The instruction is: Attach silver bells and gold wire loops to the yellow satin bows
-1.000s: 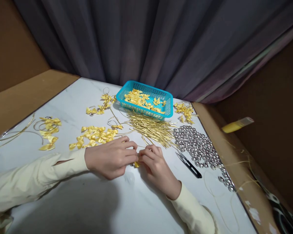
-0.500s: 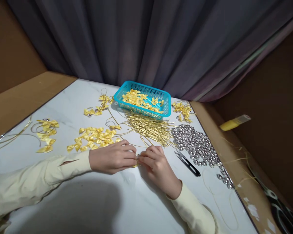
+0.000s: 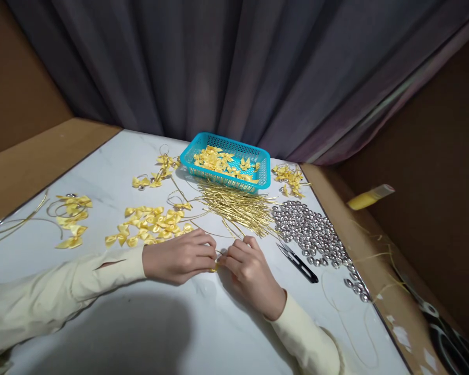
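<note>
L hand (image 3: 183, 258) shifted rightward; snips (image 3: 299, 264) (& silver pcs (image 3: 307, 229)) nr R hand (image 3: 252, 268).

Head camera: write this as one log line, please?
left hand, right hand: close together | between: small yellow satin piece, mostly hidden | beyond: turquoise plastic basket holding yellow satin bows

Before me spreads a white, marbled desk (image 3: 226, 338). Toward its far edge sits a blue basket (image 3: 263, 182), with gold cords (image 3: 238, 208) heaped just in front. Silver beads (image 3: 308, 229) pile up to my right, black-handled snips (image 3: 297, 263) beside them. Loose yellow bows (image 3: 148, 224) lie to my left; looped bow clusters (image 3: 72, 221) rest farther left.
</note>
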